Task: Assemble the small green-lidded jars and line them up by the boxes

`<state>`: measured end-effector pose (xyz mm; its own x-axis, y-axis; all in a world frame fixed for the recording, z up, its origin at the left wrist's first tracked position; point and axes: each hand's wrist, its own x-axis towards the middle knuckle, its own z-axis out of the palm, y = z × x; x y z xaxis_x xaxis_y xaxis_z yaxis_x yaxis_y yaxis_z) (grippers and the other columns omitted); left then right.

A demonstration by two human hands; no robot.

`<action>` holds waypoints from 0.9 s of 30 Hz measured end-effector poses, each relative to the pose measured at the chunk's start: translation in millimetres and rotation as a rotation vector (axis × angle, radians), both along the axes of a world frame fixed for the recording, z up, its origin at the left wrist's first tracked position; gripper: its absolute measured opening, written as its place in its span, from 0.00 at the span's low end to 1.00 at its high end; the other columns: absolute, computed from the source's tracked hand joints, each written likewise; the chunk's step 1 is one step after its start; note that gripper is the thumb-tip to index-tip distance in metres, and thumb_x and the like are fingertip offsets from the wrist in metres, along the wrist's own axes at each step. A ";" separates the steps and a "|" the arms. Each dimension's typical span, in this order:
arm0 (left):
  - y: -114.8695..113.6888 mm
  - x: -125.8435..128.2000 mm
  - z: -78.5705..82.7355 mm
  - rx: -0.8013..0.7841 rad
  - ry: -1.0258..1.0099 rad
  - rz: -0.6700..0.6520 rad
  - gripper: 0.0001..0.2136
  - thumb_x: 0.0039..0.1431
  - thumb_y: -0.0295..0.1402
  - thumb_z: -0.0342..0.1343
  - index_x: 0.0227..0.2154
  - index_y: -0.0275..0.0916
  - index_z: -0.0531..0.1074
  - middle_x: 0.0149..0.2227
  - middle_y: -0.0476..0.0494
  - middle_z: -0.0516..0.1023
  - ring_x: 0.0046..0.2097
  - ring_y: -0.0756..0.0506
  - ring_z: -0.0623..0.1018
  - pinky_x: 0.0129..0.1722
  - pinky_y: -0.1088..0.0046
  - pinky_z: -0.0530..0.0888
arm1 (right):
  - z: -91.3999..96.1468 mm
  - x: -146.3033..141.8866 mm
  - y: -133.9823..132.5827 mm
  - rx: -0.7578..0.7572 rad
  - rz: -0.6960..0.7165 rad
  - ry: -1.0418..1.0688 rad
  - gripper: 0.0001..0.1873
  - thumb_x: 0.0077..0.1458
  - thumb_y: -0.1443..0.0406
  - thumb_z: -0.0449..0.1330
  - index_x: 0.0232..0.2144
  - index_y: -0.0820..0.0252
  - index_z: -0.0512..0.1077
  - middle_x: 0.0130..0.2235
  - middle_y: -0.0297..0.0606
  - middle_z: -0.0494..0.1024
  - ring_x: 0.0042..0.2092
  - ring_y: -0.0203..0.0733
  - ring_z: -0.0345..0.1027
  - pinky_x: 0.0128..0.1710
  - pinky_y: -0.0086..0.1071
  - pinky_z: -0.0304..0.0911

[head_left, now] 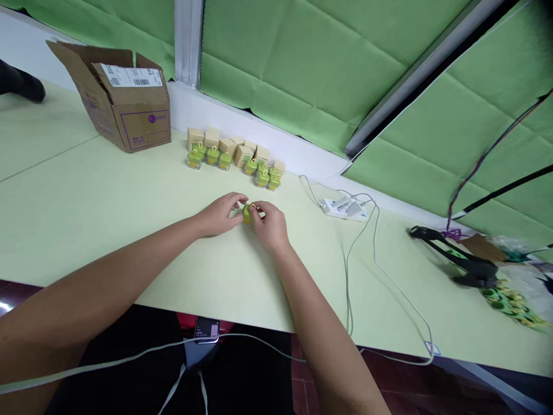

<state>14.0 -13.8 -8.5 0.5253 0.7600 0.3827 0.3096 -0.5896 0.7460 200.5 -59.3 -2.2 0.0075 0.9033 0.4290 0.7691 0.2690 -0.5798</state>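
Observation:
Over the middle of the table, my right hand [270, 225] pinches a small green lidded container [246, 214] with a clear lower part and a pale loop on top. My left hand [221, 214] is at its left side, thumb and forefinger apart. The thumb tip comes close to the container; whether it touches is unclear. Similar green containers stand further back in a left cluster [212, 155] and a right cluster [261, 176]. Small cardboard boxes [244, 155] are lined up behind them.
An open carton [142, 124] stands at the back left. To the right, a power strip [344, 208] trails a white cable [375, 259] over the table edge. A black strap-like object [462, 262] and green parts [512, 302] lie far right. A phone [207, 329] rests below the edge.

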 end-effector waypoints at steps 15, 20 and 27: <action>0.0 -12.6 16.2 -0.236 -0.196 -0.141 0.05 0.42 0.29 0.43 0.16 0.41 0.55 0.18 0.53 0.51 0.22 0.52 0.52 0.24 0.70 0.50 | 7.8 34.1 2.2 -0.054 -0.176 -0.116 0.15 0.65 0.63 0.50 0.41 0.57 0.76 0.45 0.44 0.81 0.45 0.48 0.71 0.49 0.42 0.67; 2.4 -12.3 11.7 -0.197 -0.185 -0.082 0.04 0.43 0.28 0.44 0.17 0.41 0.57 0.18 0.53 0.53 0.23 0.51 0.54 0.25 0.70 0.51 | 9.3 47.2 4.2 -0.068 -0.241 -0.089 0.14 0.64 0.64 0.51 0.41 0.57 0.77 0.46 0.44 0.81 0.44 0.47 0.72 0.50 0.43 0.67; 2.7 -12.2 11.7 -0.126 -0.082 -0.074 0.06 0.46 0.26 0.44 0.18 0.40 0.60 0.18 0.53 0.56 0.23 0.51 0.57 0.27 0.71 0.55 | 10.0 45.1 3.0 -0.073 -0.256 -0.091 0.15 0.64 0.64 0.51 0.41 0.57 0.78 0.46 0.44 0.81 0.44 0.46 0.72 0.50 0.42 0.66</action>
<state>1.8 -11.1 3.3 0.5523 0.7651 0.3311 0.2039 -0.5091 0.8362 245.6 -56.3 7.8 0.2033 0.9054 0.3727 0.8565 0.0200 -0.5157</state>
